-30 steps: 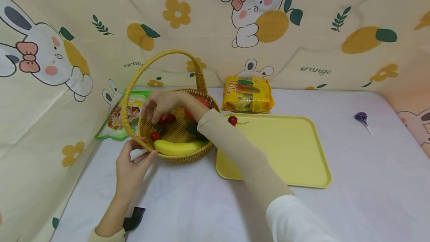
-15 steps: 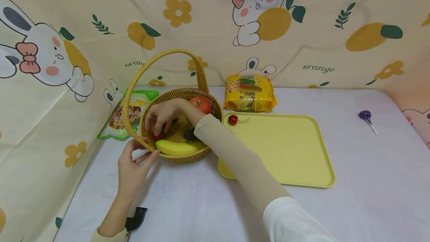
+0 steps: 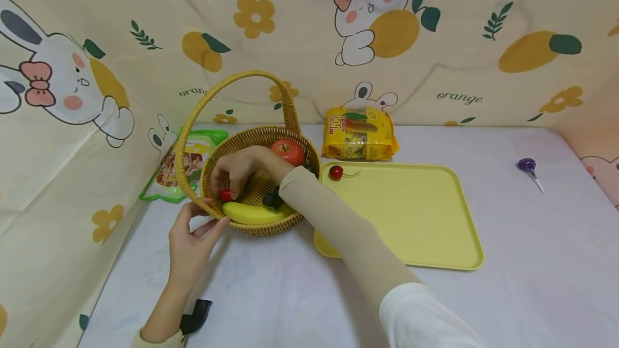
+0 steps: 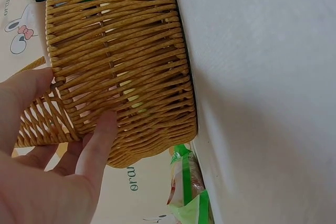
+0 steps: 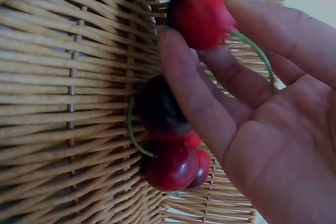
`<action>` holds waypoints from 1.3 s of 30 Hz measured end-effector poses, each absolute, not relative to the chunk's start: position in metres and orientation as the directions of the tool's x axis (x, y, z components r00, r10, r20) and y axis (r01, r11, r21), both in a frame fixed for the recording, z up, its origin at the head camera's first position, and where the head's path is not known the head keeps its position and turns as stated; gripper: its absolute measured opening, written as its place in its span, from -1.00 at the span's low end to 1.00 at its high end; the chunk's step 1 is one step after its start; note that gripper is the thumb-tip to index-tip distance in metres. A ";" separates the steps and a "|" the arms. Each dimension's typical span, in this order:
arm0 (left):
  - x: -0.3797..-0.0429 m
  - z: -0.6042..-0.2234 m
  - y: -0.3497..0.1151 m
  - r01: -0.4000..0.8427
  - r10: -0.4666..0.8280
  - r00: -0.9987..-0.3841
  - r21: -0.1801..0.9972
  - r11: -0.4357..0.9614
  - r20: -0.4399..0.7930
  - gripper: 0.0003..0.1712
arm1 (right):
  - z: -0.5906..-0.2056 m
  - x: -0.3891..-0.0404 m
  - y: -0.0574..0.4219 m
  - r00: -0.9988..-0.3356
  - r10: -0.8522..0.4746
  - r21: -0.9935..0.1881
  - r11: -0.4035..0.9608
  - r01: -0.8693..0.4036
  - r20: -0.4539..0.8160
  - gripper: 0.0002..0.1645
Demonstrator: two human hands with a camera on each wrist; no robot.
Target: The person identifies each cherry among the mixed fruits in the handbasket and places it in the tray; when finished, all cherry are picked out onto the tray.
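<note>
1. Wicker is what your left grip [image 3: 187, 243] has hold of: it pinches the basket [image 3: 266, 229] near the foot of its tall arched handle [image 3: 251, 74], one digit against the woven outer wall, others curled at the rim.

2. And inside the basket, your right grip [image 3: 239, 168] pinches a red cherry [image 5: 202, 18], fingertips on opposite sides of it, its green stem [image 5: 257, 51] bending toward your palm.

3. Just beside that, your right wrist view shows a cluster of darker cherries [image 5: 170, 166] resting against the weave, below your fingers; exactly how many, you can't tell from here.

4. Along the basket's near side lies the banana [image 3: 253, 214], close to the cherry you're pinching; at the far right sits a red apple [image 3: 287, 149], your forearm in its beige sleeve [image 3: 338, 224] crossing in front.

5. Over to your right, a yellow tray [image 3: 401, 219] lies flat on the white counter [image 3: 271, 283], one stemmed cherry [image 3: 336, 172] in its far left corner.

6. Behind the tray stands a yellow packet [image 3: 359, 133]; a green-edged packet [image 3: 179, 168] lies behind the basket's left side, and well apart on your far right is a purple lollipop [image 3: 526, 165].
</note>
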State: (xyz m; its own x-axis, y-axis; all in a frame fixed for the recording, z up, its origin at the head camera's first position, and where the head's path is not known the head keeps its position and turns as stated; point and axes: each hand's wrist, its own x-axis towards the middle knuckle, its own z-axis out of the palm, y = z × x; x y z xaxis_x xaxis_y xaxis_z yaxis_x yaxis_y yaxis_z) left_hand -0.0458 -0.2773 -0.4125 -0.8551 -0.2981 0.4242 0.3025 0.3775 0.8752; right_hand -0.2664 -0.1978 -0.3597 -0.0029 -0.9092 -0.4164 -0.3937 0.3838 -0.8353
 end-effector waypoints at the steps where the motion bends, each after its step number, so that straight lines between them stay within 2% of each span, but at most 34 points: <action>1: -0.046 -0.412 -0.277 0.302 -0.299 -0.855 0.875 0.378 0.424 -0.45 | -0.360 -0.267 -0.197 -0.004 -0.911 -0.836 0.379 -0.397 -0.412 -0.55; 6: -0.046 -0.411 -0.276 0.293 -0.299 -0.859 0.879 0.376 0.414 -0.46 | -0.354 -0.269 -0.192 -0.039 -0.943 -0.859 0.319 -0.400 -0.332 -0.61; 12: -0.044 -0.410 -0.276 0.287 -0.309 -0.861 0.887 0.361 0.404 -0.48 | -0.329 -0.270 -0.171 -0.151 -0.979 -0.896 0.185 -0.404 -0.134 -0.61; 18: -0.043 -0.411 -0.275 0.304 -0.296 -0.857 0.877 0.373 0.423 -0.47 | -0.300 -0.268 -0.101 -0.283 -0.949 -0.873 0.017 -0.487 0.139 -0.54; 20: -0.043 -0.411 -0.274 0.307 -0.294 -0.855 0.875 0.375 0.427 -0.47 | -0.298 -0.267 -0.068 -0.341 -0.922 -0.876 0.006 -0.483 0.182 -0.53; 25: -0.044 -0.410 -0.274 0.306 -0.297 -0.856 0.877 0.370 0.423 -0.48 | -0.318 -0.268 0.015 -0.527 -0.837 -0.890 0.119 -0.440 0.148 -0.58; 29: -0.044 -0.408 -0.275 0.305 -0.304 -0.854 0.880 0.365 0.422 -0.48 | -0.347 -0.276 0.066 -0.626 -0.773 -0.860 0.245 -0.448 0.106 -0.61; 34: -0.044 -0.409 -0.274 0.307 -0.302 -0.853 0.877 0.370 0.427 -0.48 | -0.376 -0.280 0.110 -0.694 -0.718 -0.822 0.363 -0.440 0.054 -0.65; 39: -0.044 -0.409 -0.273 0.306 -0.300 -0.853 0.874 0.377 0.428 -0.48 | -0.391 -0.280 0.131 -0.706 -0.708 -0.823 0.395 -0.409 0.011 -0.66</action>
